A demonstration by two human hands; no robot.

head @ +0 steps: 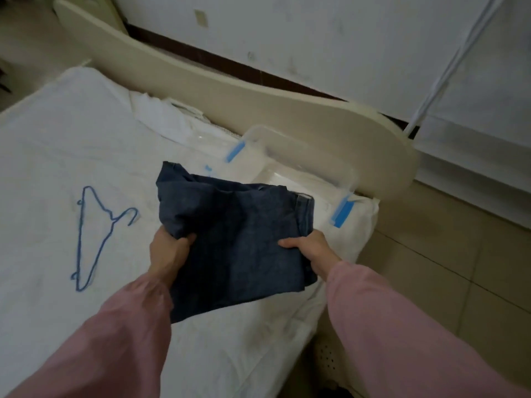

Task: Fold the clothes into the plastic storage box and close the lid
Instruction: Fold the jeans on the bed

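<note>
A folded dark blue denim garment (pixel 238 234) is held up over the white bed. My left hand (pixel 168 251) grips its left edge with curled fingers, and my right hand (pixel 306 248) grips its right edge near the waistband. Just beyond the garment stands the clear plastic storage box (pixel 313 159) with blue latches, open at the top, against the footboard. Its near part is hidden by the garment. No lid can be made out.
A blue wire hanger (pixel 92 239) lies on the white bed sheet (pixel 57 168) to the left. Crumpled white fabric (pixel 161 116) is piled behind. The cream footboard (pixel 258 96) runs along the far side. Tiled floor (pixel 459 268) is to the right.
</note>
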